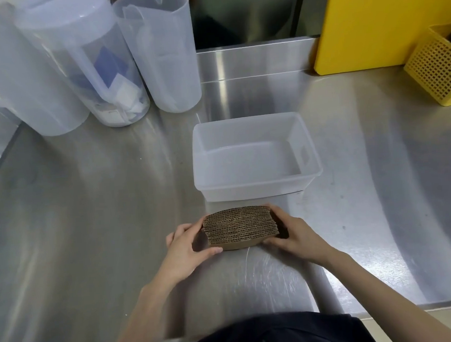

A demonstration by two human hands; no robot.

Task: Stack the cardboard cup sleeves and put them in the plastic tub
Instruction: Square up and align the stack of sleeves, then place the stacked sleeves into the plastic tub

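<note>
A stack of brown corrugated cardboard cup sleeves (241, 227) stands on edge on the steel counter, just in front of the plastic tub. My left hand (189, 250) grips its left end with thumb in front and fingers behind. My right hand (294, 235) grips its right end the same way. The translucent white plastic tub (258, 187) sits a little beyond the stack, near the counter's middle, with nothing inside it.
Three tall translucent plastic jugs (81, 63) stand at the back left, one holding paper scraps. A yellow board (384, 15) leans at the back right beside a yellow perforated basket (440, 73). The counter's front edge (392, 311) runs close to my body.
</note>
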